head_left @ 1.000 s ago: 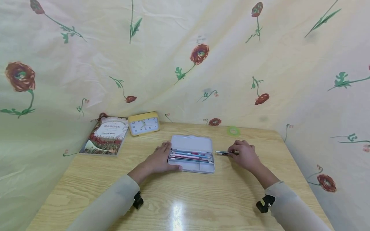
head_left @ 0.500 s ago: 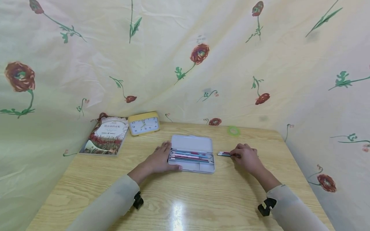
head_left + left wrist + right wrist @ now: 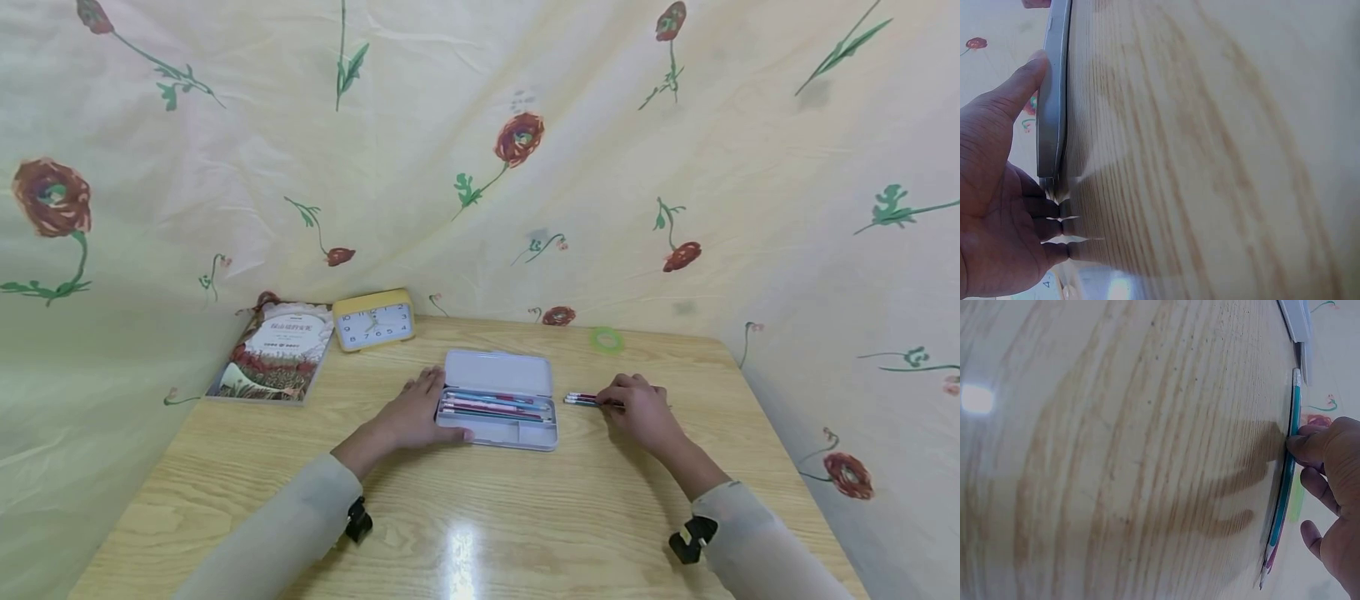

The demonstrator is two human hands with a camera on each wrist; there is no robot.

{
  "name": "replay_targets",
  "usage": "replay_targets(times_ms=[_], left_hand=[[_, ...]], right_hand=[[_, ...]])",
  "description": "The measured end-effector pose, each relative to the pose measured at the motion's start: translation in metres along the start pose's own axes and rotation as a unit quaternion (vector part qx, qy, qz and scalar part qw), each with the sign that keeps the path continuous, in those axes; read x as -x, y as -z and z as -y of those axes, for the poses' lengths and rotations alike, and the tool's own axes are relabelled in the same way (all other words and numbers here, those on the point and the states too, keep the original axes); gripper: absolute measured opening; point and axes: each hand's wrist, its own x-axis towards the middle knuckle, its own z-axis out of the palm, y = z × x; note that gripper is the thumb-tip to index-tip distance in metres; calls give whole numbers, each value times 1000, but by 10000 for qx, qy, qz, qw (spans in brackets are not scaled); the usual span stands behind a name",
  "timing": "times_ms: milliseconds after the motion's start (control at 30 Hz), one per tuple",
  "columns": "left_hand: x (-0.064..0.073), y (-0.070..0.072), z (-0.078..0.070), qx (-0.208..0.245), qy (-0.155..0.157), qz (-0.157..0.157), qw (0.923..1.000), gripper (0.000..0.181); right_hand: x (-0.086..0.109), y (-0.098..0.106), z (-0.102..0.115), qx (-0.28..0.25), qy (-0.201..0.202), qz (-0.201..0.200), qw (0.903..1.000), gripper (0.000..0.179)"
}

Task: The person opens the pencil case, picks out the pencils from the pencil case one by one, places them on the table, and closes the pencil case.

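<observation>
1. Pinching a few pencils (image 3: 581,400), the right hand (image 3: 636,407) of a person has thumb and fingertips closed about them, low at the tabletop (image 3: 585,500), just past the right end of the pencil case (image 3: 534,434). The exact count is hidden.
2. Spread at the case's left end, the left hand (image 3: 412,414) sets its thumb along the near wall without grasping. Should that pressure ease, a bump from the right could slide the case.
3. Loose side by side, the outer pencils may roll or fan apart if the pinch catches only some.
4. Stored pencils (image 3: 491,407) crowd the back section; any laid on top could tumble forward or block the raised lid (image 3: 498,372) from closing.
</observation>
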Motion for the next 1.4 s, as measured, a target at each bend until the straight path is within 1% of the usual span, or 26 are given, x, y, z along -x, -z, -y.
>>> replay_targets(times_ms=[267, 467, 633, 767, 900, 1100, 1233, 1400], left_hand=[[1, 2, -2, 104, 4, -3, 9999, 130], [2, 2, -2, 98, 13, 12, 10000, 131], [2, 2, -2, 102, -17, -6, 9999, 131], [2, 2, -2, 90, -12, -17, 10000, 132], [1, 1, -2, 78, 12, -20, 10000, 132], [2, 2, -1, 70, -29, -10, 10000, 132], [3, 4, -3, 126, -32, -4, 9999, 131], [4, 4, -3, 121, 0, 0, 9999, 130]], right_hand=[[0, -1, 0, 6, 27, -59, 10000, 13], [-2, 0, 6, -40, 34, -42, 10000, 12], [-7, 2, 18, -158, 136, -81, 9997, 12], [-12, 1, 32, -332, 372, -134, 9987, 11], [-17, -1, 47, -472, 561, -105, 9973, 11], [-26, -9, 66, -620, 774, 17, 9951, 11], [-30, -14, 78, -735, 781, 190, 9940, 11], [-34, -22, 90, -487, 751, 560, 9944, 10]])
